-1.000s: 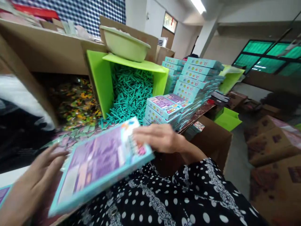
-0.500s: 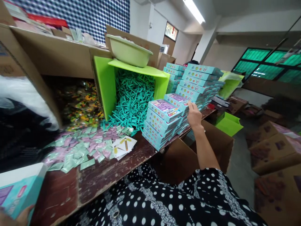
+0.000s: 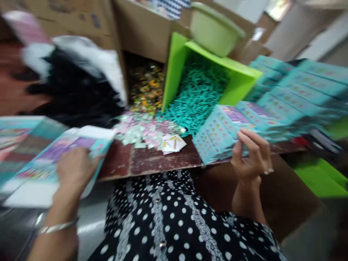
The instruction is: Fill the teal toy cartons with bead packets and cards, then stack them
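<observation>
On the left, my left hand grips a teal and purple cardboard box with its white end flaps folded out; motion blurs the fingers. My right hand, with a ring on one finger, hovers just in front of a stack of shut teal boxes. Its fingers are loosely bent, thumb apart, with nothing visible between them. Between the hands, small green and pink sachets lie in a heap on the dark red table. White cards with a yellow pickaxe print lie beside them.
A lime green bin on its side spills teal plastic sticks. Left of it, a cardboard carton holds small orange and yellow packets. Taller box stacks stand at right, above an open carton. More boxes sit far left.
My view has swung left. The right hand has drawn back from the top of the box stack toward me. The box under my left hand now shows more fully, flaps out.
</observation>
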A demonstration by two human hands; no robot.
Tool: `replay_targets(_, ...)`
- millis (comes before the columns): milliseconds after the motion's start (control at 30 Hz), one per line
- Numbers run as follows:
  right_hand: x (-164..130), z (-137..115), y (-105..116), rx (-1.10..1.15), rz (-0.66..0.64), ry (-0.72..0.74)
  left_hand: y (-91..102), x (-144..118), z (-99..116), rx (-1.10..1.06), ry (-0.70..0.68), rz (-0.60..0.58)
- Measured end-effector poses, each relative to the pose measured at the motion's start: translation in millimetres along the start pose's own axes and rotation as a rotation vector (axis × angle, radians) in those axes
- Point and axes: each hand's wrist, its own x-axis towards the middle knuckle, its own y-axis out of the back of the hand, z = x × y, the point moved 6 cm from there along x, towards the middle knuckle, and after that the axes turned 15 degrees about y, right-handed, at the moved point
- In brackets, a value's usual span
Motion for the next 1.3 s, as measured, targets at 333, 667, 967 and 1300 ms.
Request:
replay_targets(333,-1,-40,-62,0.304,-0.039,-0.011,-19.5,-1,-14,0.066,0.061,0.111)
replay_targets(667,-16,-65,-99,0.532,-0.204,-0.055,-34.6,28,-29,0.074,-0.045,0.061)
replay_targets(967,-35,-87,-122,0.722,-0.327,-0.129,-16.6,15,-10,0.222,-0.103,-0.003)
replay_targets(1300,-58,-112,-139,0.858,-0.427,-0.155,-3.5,3,11,0.261,-0.144,-0.056)
